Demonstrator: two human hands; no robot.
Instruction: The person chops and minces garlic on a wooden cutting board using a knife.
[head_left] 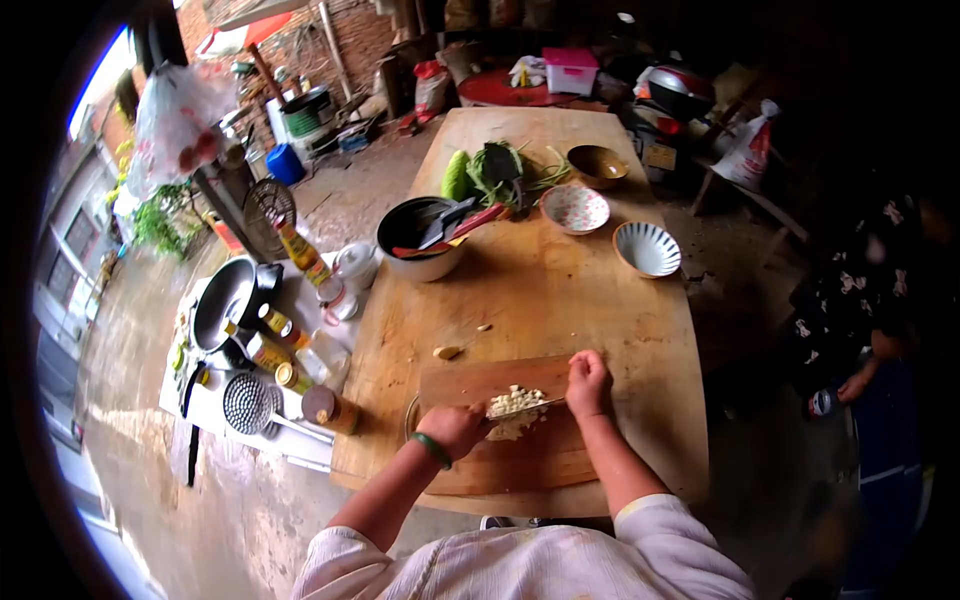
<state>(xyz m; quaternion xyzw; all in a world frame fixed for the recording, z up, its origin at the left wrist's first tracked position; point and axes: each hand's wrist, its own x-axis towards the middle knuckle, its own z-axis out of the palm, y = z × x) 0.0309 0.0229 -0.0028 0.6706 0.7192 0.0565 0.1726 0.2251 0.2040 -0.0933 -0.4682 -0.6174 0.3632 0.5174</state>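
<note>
My left hand [455, 432], with a green bangle at the wrist, is closed around the handle of a knife [530, 408]. The blade points right across a pile of chopped pale pieces that look like garlic [515, 400]. At the blade's far end, my right hand [590, 384] is closed with curled fingers and seems to pinch the tip; its fingertips are partly hidden. Beneath both hands lies a wooden cutting board [470, 382]. Just beyond the board is a small yellowish piece [447, 352], perhaps ginger or garlic.
The wooden table [520, 315] holds a pot with utensils [420, 262], green vegetables [497, 170], and three bowls, one with dark stripes [647, 249]. A side stand at left carries a wok [224, 303], bottles and a skimmer [248, 402]. Another person [860, 270] is at right.
</note>
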